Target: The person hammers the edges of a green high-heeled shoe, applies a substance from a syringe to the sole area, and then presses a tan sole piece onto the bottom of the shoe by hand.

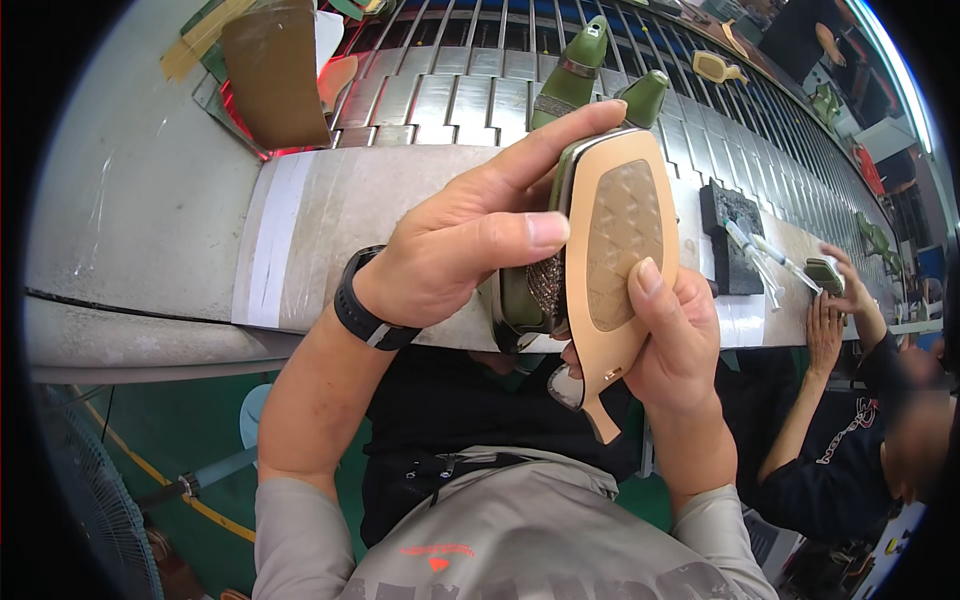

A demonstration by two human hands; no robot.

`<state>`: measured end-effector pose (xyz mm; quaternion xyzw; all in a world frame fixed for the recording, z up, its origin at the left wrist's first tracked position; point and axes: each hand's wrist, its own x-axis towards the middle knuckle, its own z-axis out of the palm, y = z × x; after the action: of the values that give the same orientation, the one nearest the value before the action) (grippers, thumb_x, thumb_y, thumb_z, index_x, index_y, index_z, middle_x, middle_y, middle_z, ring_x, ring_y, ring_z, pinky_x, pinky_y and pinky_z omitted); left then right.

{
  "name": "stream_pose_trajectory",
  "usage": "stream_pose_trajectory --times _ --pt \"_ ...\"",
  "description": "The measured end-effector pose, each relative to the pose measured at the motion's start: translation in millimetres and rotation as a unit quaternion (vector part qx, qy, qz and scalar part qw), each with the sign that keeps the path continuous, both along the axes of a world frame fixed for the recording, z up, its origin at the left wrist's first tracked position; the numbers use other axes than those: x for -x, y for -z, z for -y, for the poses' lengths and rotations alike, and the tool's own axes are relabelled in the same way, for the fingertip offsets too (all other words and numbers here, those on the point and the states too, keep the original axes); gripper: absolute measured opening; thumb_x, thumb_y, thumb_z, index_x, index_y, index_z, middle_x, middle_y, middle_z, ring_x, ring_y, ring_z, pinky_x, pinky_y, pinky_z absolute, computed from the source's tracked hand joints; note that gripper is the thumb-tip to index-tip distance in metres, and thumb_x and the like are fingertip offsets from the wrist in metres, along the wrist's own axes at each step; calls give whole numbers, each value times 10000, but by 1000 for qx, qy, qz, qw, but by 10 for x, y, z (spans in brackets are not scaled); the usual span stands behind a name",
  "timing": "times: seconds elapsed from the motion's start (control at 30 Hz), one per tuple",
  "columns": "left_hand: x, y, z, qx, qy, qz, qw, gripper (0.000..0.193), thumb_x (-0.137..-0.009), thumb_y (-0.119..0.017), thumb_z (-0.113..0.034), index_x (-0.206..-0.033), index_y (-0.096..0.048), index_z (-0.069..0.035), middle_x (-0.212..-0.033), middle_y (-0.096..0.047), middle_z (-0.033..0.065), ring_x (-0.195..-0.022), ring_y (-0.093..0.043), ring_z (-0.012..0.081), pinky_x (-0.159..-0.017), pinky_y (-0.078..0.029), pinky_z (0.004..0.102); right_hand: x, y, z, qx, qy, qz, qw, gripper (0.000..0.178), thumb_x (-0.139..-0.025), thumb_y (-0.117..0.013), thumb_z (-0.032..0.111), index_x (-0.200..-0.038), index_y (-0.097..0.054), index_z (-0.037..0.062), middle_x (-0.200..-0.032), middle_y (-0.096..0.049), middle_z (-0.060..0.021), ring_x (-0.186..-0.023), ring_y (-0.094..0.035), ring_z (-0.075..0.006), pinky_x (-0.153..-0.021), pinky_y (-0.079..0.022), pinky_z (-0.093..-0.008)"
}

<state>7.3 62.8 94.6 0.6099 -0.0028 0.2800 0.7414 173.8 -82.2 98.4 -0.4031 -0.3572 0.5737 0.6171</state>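
Between my hands is a sandal on a green shoe last, its tan outsole [625,190] facing me, with a textured oval panel in the middle. My left hand [450,235] grips it from the left, thumb at the sole's edge and index finger stretched along the toe end. Dark glittery straps [545,285] show below that thumb. My right hand [675,330] holds the narrow heel end from the right, thumb pressed on the sole; its other fingers are mostly hidden behind. Just beyond stand a green last with a glittery strap [575,75] and the tip of another green last [648,98].
A slatted metal conveyor [430,95] runs along the far side, carrying a tan sole [715,68]. On the bench's right lies a black block [728,215] with syringe-like tools [765,255]. A co-worker's hands [840,295] hold a green piece there. A brown panel [275,75] stands far left.
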Motion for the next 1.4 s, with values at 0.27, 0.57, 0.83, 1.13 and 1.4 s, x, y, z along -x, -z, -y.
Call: stream_pose_trajectory --times 0.27,0.57,0.83,1.13,1.4 --pt "-9 -61 58 -3 -29 0 1000 1031 -880 -741 -290 -1696 -186 9 -1621 -448 150 -1502 -436 243 -1243 -320 393 30 40 21 -70 20 109 991 402 -1143 -531 292 -1201 -690 -72 -950 -775 -129 -784 -735 -145 -665 -595 -269" --pt "271 -12 384 37 -163 49 985 522 -1040 -586 -350 -1405 -511 16 -1406 -580 413 -1329 -611 469 -1116 -514 561 152 114 226 -122 38 278 952 356 -1094 -632 244 -900 -682 -50 -734 -698 -58 -619 -596 -83 -537 -472 -277" --pt "765 -208 828 -61 -283 -38 956 467 -1127 -534 -332 -1402 -585 41 -1341 -647 379 -1271 -669 408 -1067 -555 489 514 191 252 -263 46 361 894 280 -977 -764 129 -777 -612 7 -587 -519 -77 -443 -475 -226 -426 -375 -340" --pt "912 -274 902 -97 -409 -88 903 210 -1085 -629 -194 -1130 -553 -4 -1126 -738 339 -1055 -763 360 -942 -618 434 707 113 169 -256 16 377 890 198 -893 -829 108 -797 -675 28 -603 -556 -83 -462 -534 -255 -435 -419 -364" --pt "919 52 848 -123 -444 -13 888 226 -1032 -705 -117 -1142 -539 -9 -1191 -732 295 -1107 -741 309 -988 -583 420 665 3 51 -261 -21 463 847 272 -913 -801 135 -762 -588 61 -598 -541 -100 -481 -566 -303 -454 -433 -424"
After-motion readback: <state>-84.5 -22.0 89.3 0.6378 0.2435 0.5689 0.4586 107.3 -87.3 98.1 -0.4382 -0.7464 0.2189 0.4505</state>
